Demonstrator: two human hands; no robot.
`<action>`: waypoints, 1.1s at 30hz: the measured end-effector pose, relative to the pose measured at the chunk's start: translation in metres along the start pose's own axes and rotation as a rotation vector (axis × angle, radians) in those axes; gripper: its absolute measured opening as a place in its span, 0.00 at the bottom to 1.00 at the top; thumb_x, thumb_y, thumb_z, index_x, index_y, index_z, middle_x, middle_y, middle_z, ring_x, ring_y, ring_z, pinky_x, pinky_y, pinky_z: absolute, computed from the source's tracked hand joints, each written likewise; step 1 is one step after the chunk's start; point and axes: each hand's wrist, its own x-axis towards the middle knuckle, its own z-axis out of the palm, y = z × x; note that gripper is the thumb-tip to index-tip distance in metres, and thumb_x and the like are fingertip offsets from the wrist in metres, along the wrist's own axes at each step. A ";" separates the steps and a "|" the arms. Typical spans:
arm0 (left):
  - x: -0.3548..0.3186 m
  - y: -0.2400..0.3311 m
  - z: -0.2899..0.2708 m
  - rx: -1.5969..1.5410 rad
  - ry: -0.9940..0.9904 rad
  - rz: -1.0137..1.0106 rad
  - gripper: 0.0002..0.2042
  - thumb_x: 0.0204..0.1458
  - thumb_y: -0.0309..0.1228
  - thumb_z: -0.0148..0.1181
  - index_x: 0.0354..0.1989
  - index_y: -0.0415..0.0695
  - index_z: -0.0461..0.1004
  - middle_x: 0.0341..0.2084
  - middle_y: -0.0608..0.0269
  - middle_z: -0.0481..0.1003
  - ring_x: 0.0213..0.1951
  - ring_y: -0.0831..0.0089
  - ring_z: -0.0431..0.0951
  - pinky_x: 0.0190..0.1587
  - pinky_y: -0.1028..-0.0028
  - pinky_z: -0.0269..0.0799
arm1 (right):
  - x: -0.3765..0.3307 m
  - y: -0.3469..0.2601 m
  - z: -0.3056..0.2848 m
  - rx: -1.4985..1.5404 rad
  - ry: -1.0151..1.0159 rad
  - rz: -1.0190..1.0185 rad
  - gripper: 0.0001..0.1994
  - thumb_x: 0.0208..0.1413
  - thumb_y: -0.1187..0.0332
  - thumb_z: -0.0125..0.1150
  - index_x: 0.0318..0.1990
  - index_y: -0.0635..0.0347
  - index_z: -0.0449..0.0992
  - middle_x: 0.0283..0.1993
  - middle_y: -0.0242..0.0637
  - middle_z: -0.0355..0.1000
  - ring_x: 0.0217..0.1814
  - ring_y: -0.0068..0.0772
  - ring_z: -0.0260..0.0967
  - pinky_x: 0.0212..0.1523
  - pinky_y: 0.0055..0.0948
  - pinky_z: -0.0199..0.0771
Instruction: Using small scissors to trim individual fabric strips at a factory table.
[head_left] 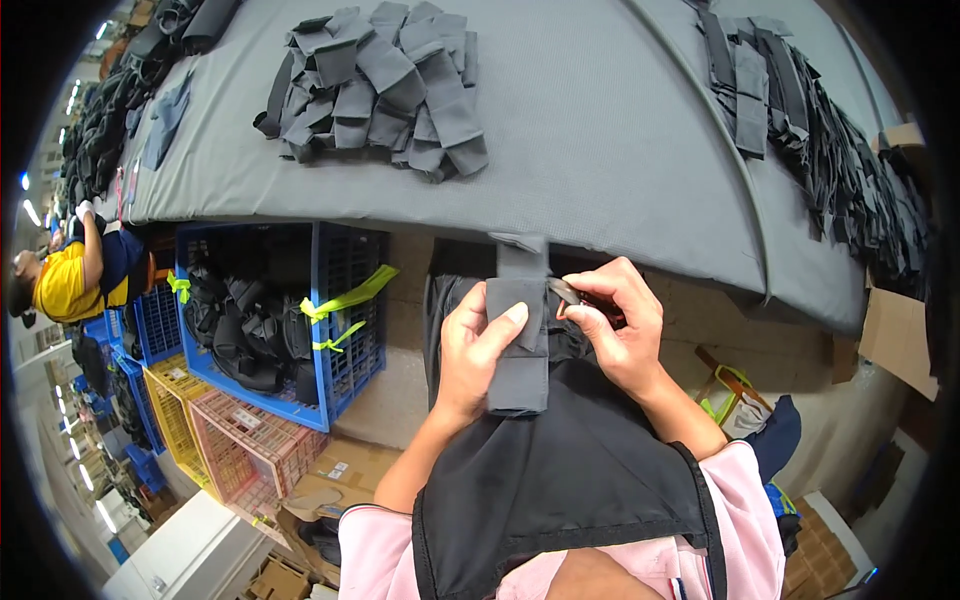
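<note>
A: Start close to the body. What is there?

B: A black apron (560, 460), and just beyond it both hands at work. The left hand (468, 355) has the grey cloth strip (518, 382), thumb pressed flat on its face and the fingers at its left edge and underneath, as far as they show.

A: So the strip is where, exactly?

B: In front of the person, above the apron, its far end at the counter's near edge. I can't tell whether that end rests on anything.

A: And the other grip?

B: The right hand (628, 330) pinches a small metal tool (567, 292) between thumb and forefinger, its tip right at the strip's right edge. Whether the tip touches the cloth is too fine to tell.

A: Which step would you call that?

B: Trimming, I'd judge: a thread or join being snipped between the strip's sections. The cut itself doesn't show.

A: What does the next move call for?

B: A steady left thumb, I'd say, and a short, careful bite at the edge, clear of the cloth face and the fingertips.

A: Farther out?

B: The grey-covered counter (600, 150), with a loose heap of grey cloth pieces (380, 95) on its left part, well apart from the hands, and a long row of dark strips (835, 150) over to the right.
</note>
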 end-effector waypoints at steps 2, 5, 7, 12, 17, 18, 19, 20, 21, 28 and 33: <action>-0.002 0.000 0.003 0.054 0.033 0.064 0.07 0.52 0.23 0.54 0.39 0.37 0.70 0.34 0.66 0.74 0.35 0.83 0.71 0.40 0.81 0.67 | 0.001 -0.005 -0.001 -0.106 -0.006 -0.044 0.14 0.40 0.77 0.67 0.37 0.64 0.75 0.28 0.37 0.70 0.26 0.31 0.68 0.26 0.23 0.67; -0.001 -0.002 0.001 0.172 0.087 0.170 0.05 0.51 0.22 0.55 0.36 0.36 0.70 0.31 0.67 0.73 0.33 0.84 0.69 0.38 0.81 0.66 | 0.002 -0.006 -0.002 -0.283 -0.020 -0.124 0.14 0.38 0.74 0.68 0.37 0.61 0.75 0.28 0.35 0.70 0.22 0.33 0.66 0.24 0.24 0.66; 0.000 -0.005 0.000 0.272 0.083 0.204 0.04 0.50 0.22 0.56 0.33 0.36 0.69 0.28 0.68 0.72 0.31 0.85 0.67 0.36 0.82 0.65 | 0.003 -0.007 -0.003 -0.352 -0.029 -0.158 0.15 0.37 0.73 0.69 0.36 0.60 0.75 0.28 0.34 0.70 0.21 0.34 0.66 0.22 0.25 0.66; -0.001 -0.006 0.002 0.269 0.068 0.192 0.04 0.50 0.21 0.56 0.31 0.36 0.68 0.26 0.70 0.70 0.30 0.85 0.65 0.34 0.82 0.64 | 0.003 -0.005 -0.001 -0.404 -0.046 -0.165 0.15 0.37 0.71 0.69 0.36 0.59 0.75 0.27 0.32 0.69 0.21 0.31 0.65 0.20 0.27 0.62; 0.000 -0.006 0.000 0.286 0.065 0.179 0.04 0.50 0.21 0.56 0.30 0.36 0.68 0.25 0.70 0.69 0.29 0.85 0.65 0.33 0.82 0.64 | 0.000 0.000 -0.002 -0.461 0.000 -0.270 0.14 0.37 0.72 0.68 0.36 0.59 0.75 0.26 0.32 0.69 0.22 0.31 0.65 0.21 0.27 0.62; 0.001 -0.007 -0.001 0.297 0.067 0.181 0.04 0.50 0.21 0.56 0.30 0.36 0.68 0.25 0.70 0.69 0.29 0.86 0.65 0.33 0.82 0.64 | 0.000 0.001 -0.002 -0.429 0.034 -0.274 0.14 0.37 0.72 0.68 0.36 0.59 0.75 0.26 0.32 0.68 0.22 0.31 0.66 0.21 0.26 0.62; 0.001 -0.008 -0.002 0.309 0.070 0.182 0.04 0.50 0.21 0.56 0.29 0.36 0.67 0.25 0.70 0.69 0.29 0.86 0.64 0.33 0.82 0.63 | 0.000 0.001 -0.002 -0.428 0.033 -0.275 0.14 0.37 0.72 0.68 0.36 0.59 0.75 0.26 0.32 0.68 0.22 0.31 0.66 0.21 0.26 0.62; 0.001 -0.007 0.000 0.309 0.072 0.182 0.04 0.50 0.21 0.56 0.29 0.36 0.67 0.25 0.70 0.69 0.29 0.86 0.64 0.33 0.82 0.63 | 0.001 0.000 -0.002 -0.404 0.025 -0.259 0.14 0.37 0.72 0.69 0.36 0.59 0.75 0.26 0.32 0.69 0.22 0.31 0.66 0.21 0.26 0.63; 0.001 -0.004 0.005 0.282 0.076 0.188 0.04 0.50 0.21 0.56 0.28 0.37 0.67 0.24 0.70 0.68 0.29 0.86 0.64 0.32 0.82 0.63 | 0.002 -0.001 -0.002 -0.380 0.017 -0.243 0.14 0.37 0.72 0.69 0.36 0.59 0.75 0.26 0.33 0.69 0.21 0.31 0.65 0.21 0.26 0.63; 0.005 -0.012 0.000 0.292 0.083 0.212 0.08 0.49 0.22 0.58 0.24 0.38 0.64 0.21 0.72 0.64 0.26 0.86 0.61 0.27 0.81 0.60 | 0.004 -0.001 0.001 -0.286 0.014 -0.184 0.12 0.40 0.73 0.68 0.35 0.60 0.75 0.26 0.34 0.68 0.20 0.31 0.66 0.20 0.27 0.65; 0.007 -0.022 -0.007 0.425 0.123 0.278 0.11 0.47 0.24 0.61 0.23 0.37 0.63 0.19 0.68 0.63 0.23 0.83 0.61 0.25 0.79 0.59 | 0.009 -0.004 0.000 -0.229 -0.103 -0.115 0.12 0.39 0.74 0.67 0.34 0.60 0.75 0.26 0.35 0.68 0.21 0.33 0.67 0.21 0.27 0.66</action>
